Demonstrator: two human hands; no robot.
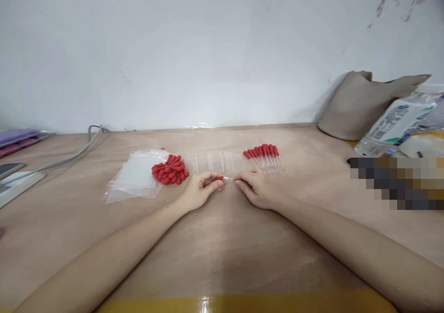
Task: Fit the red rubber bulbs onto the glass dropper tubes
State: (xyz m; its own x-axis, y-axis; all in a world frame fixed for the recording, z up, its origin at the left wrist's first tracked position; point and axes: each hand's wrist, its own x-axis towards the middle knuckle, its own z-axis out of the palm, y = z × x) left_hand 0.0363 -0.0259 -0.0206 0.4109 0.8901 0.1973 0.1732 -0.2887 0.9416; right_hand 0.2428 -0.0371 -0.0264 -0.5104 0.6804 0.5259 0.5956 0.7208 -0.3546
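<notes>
Between thumb and fingers, my left hand point(200, 191) pinches a red rubber dropper bulb point(218, 179). My right hand point(255, 189) pinches a clear dropper tube point(228, 179), whose near end meets the bulb's mouth; how deep it sits I cannot tell. Behind my hands lies a row of clear dropper tubes point(222, 162) without bulbs. Left of that row is a heap of loose red bulbs point(170, 169). To the right, several droppers with red bulbs on their tubes point(264, 152) lie side by side, bulbs toward the wall.
Clear zip bags point(135, 172) lie partly under the bulb heap. A grey cable point(81, 152) and a phone point(10, 168) are at the left. At the right stand a grey-brown container point(354, 105) and a tilted labelled plastic bottle point(391, 123). A white wall point(208, 54) bounds the table's back.
</notes>
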